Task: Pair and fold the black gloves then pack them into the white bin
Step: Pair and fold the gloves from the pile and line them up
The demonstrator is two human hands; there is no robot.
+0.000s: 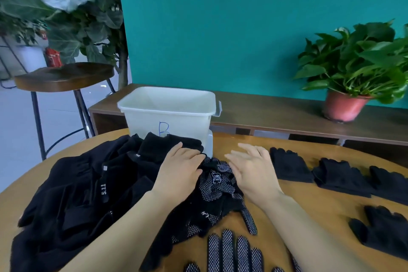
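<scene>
Dotted black knit gloves (231, 252) lie nearest; left hand (178, 172) and right hand (249, 170), fingers apart, gripping nothing, touch the tangled black glove heap (88, 183), where mixed kinds could cause mismatched pairs.

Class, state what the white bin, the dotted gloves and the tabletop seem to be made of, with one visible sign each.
White bin: likely plastic, smooth and faintly translucent, moulded rim. Dotted gloves: seemingly knitted fabric with pale grip dots. Tabletop: probably varnished wood, glossy with reflections.
</scene>
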